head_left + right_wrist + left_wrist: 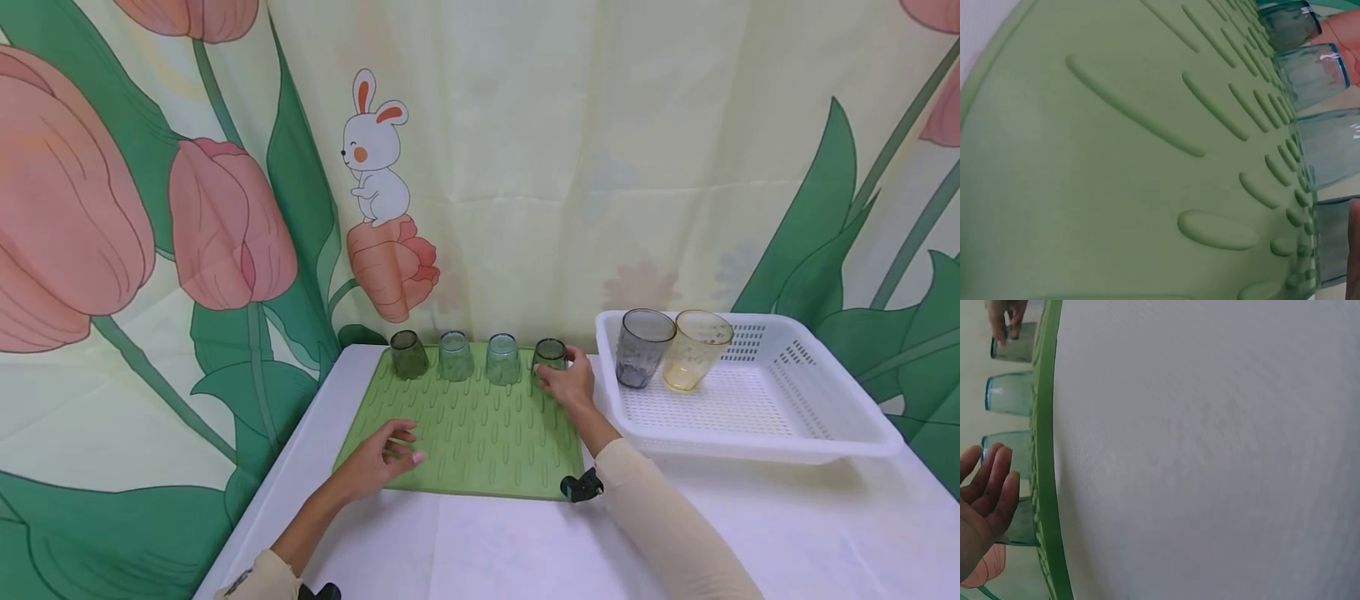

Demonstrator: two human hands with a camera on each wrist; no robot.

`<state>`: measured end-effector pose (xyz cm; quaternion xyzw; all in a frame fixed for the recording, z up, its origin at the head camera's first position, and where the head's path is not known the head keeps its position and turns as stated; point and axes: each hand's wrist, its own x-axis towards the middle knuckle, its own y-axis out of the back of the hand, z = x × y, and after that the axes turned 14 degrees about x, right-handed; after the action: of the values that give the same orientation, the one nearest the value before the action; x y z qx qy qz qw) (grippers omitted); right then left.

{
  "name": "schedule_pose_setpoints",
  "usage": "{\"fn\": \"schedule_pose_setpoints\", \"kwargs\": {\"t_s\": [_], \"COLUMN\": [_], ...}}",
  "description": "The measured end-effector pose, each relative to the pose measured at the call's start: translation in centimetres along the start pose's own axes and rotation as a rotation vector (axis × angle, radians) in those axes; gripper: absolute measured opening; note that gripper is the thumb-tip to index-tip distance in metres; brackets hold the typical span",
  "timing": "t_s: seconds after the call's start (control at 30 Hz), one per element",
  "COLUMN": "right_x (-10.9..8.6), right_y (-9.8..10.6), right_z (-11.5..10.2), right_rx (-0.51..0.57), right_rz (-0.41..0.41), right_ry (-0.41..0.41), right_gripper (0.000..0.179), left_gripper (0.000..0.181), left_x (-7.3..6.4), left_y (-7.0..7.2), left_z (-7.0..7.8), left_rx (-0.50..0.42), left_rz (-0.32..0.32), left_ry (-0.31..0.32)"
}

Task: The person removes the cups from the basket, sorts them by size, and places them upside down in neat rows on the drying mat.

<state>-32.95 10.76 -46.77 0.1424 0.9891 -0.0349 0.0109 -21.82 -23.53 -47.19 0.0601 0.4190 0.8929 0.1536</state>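
My right hand [572, 384] grips a dark smoky glass [550, 355] at the right end of a row along the far edge of the green ribbed mat [465, 433]. In the right wrist view only a sliver of a finger [1354, 250] shows against that glass. To its left stand a pale blue-green glass [502, 362], a similar pale glass [455, 358] and a dark olive glass [408, 357]. Over the mat's near left part hovers my left hand [375, 462], fingers loosely bent, holding nothing; its fingers [1000, 481] show in the left wrist view.
A white plastic basket [847, 408] sits right of the mat. Inside, on its left side, are a tall grey glass [643, 350] and a yellow-tinted glass [696, 352]. White cloth [480, 550] covers the table, and a tulip-printed curtain [517, 167] hangs behind it.
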Motion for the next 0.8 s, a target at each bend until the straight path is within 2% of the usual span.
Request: {"fn": "schedule_pose_setpoints", "kwargs": {"t_s": [0.3,0.8], "right_x": [0.5,0.9], "right_y": [0.1,0.5], "right_z": [0.5,0.3], "right_rx": [-0.017,-0.114], "right_rz": [-0.026,-0.095], "right_ry": [0.0,-0.005], "right_gripper": [0.071,0.078], "left_gripper": [0.062,0.056], "left_x": [-0.3,-0.6], "left_y": [0.3,0.7], "left_z": [-0.9,-1.4], "left_rx": [0.025,0.036], "left_rz": [-0.005,-0.022], "left_ry": [0.072,0.073]}}
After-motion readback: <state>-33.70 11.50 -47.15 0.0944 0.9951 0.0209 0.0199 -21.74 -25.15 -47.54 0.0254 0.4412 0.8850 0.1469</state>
